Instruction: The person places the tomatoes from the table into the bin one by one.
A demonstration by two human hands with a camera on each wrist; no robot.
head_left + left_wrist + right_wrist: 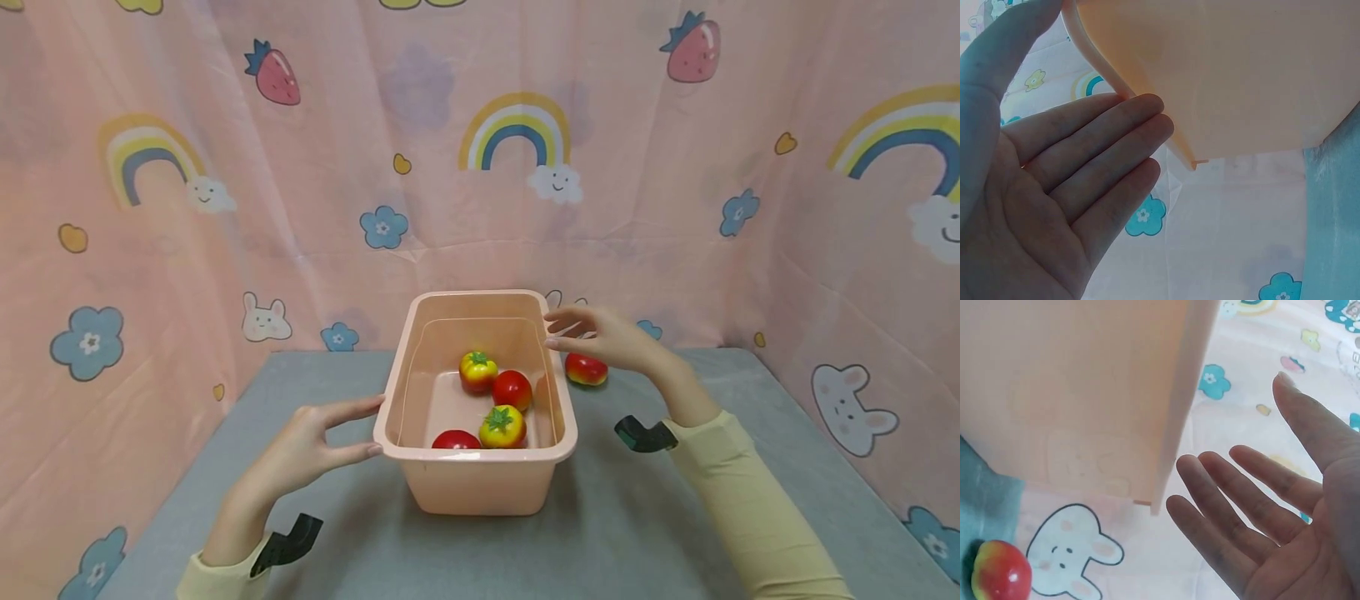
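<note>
A peach-coloured plastic basin (480, 483) stands on the table. Inside lie several round red-and-yellow fruits, such as the one with a green leafy top at the front (502, 427) and a plain red one (512, 390). My left hand (307, 450) has its fingertips and thumb at the basin's left rim, fingers extended; in the left wrist view the fingers (1116, 134) lie flat against that edge. Beside the right rim hovers my right hand (600, 335), fingers loosely spread and holding nothing. In the right wrist view a small gap separates them from the rim.
Another red-and-yellow fruit (586, 369) lies on the grey table (322, 400) just right of the basin, below my right hand. A pink patterned curtain (315, 192) hangs close behind the table and along its sides.
</note>
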